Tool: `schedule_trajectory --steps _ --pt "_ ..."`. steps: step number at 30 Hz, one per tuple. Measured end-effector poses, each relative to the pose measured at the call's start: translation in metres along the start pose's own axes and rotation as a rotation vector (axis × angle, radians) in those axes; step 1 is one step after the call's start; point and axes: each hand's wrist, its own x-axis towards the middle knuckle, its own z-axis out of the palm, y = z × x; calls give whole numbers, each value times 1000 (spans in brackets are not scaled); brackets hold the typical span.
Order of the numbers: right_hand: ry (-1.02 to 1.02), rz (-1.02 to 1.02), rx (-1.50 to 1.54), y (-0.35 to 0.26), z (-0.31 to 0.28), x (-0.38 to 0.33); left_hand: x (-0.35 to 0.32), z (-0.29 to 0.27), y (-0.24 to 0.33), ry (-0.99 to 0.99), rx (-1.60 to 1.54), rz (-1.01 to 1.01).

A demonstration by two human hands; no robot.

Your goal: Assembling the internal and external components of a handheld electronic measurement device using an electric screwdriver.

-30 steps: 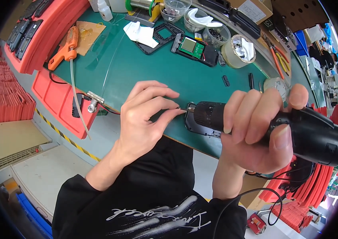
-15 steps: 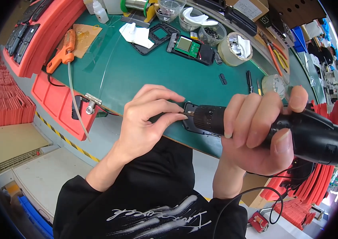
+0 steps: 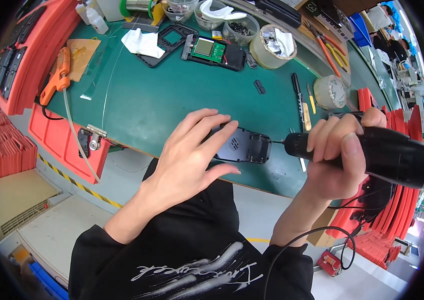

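Note:
A black plastic device housing (image 3: 244,145) lies on the green bench near its front edge, inner side up, with a round cluster of holes. My left hand (image 3: 187,147) is over the housing's left end, fingers stretched and apart. Its fingertips are at the far edge and its thumb is by the near edge; whether they press on it I cannot tell. My right hand (image 3: 339,145) is wrapped round a black corded electric screwdriver (image 3: 397,155), held level. The screwdriver's thin bit points left at the housing's right end; contact is unclear.
Behind are an opened device with a green circuit board (image 3: 207,50), a black frame (image 3: 172,40), tubs of small parts (image 3: 242,30) and a white container (image 3: 272,47). An orange glue gun (image 3: 62,70) lies left. A black pen (image 3: 297,90) and tape roll (image 3: 329,92) are right.
My left hand has gone from a pinch at the screwdriver's tip to spread fingers over the housing. The screwdriver has moved right, uncovering the housing. The whole view has shifted.

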Motion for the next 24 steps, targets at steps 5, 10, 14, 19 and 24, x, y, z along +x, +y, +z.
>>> schedule_trajectory --steps 5,10,14,19,24 --pt "2 -15 -145 5 0 -5 1 6 -1 -17 24 9" --pt "15 11 -142 11 -1 -5 1 6 -2 -28 19 1" --pt "37 17 -138 13 0 -6 3 5 -1 -31 21 -4" --pt "75 13 -97 16 2 -7 6 6 -2 -43 12 -12" --pt "90 7 -211 18 9 -8 6 5 -3 -51 25 -6"
